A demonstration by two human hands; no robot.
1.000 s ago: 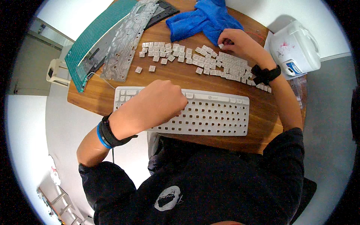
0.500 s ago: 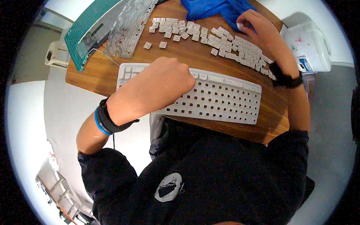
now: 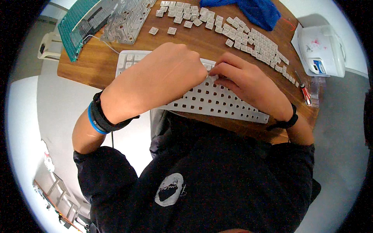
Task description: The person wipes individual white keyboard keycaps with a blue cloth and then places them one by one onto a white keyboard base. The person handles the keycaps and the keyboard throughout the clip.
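A white keyboard case (image 3: 217, 101) with rows of square holes lies near the table's front edge, white keys fitted along part of its far side. Over its left half is my left hand (image 3: 163, 79), curled into a fist; its fingertips and anything in them are out of sight underneath. Beside that fist, my right hand (image 3: 248, 79) pinches a small white keycap (image 3: 213, 78) at the case's upper rows. Loose keycaps (image 3: 264, 44) spread across the table beyond the case, in a dense block at the right and scattered at the left.
A clear circuit sheet (image 3: 126, 23) and green cutting mat (image 3: 72, 39) lie at the far left. A blue cloth (image 3: 258, 13) lies at the back. On the right are a red-handled screwdriver (image 3: 305, 95) and a white plastic container (image 3: 320, 46).
My right hand has come from beside the blue cloth down to the keyboard case, next to my left fist. The left hand remains closed over the case. The view has shifted slightly.
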